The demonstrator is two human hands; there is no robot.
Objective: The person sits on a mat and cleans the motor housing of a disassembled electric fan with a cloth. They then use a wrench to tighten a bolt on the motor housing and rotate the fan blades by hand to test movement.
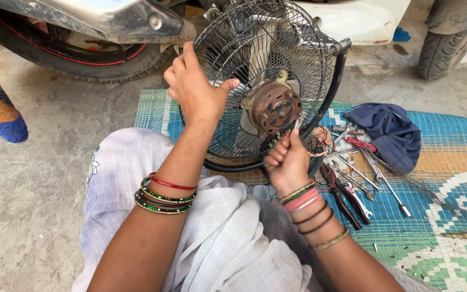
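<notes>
A table fan's wire guard (298, 48) stands upright in front of me, with its rusty brown motor housing (274, 106) facing me. My left hand (194, 89) grips the guard's left rim and steadies it. My right hand (287, 160) is closed on a thin metal tool whose tip (297, 124) points up at the lower edge of the motor. Red and white wires (320, 151) hang beside the motor, just right of that hand. Both wrists wear bangles.
Pliers (341, 197), spanners (360, 173) and a screwdriver (390, 189) lie on the woven blue-green mat (439, 178) to the right. A dark blue cloth (390, 132) lies behind them. A motorbike's rear tyre (66, 57) and exhaust (109, 19) stand behind the fan.
</notes>
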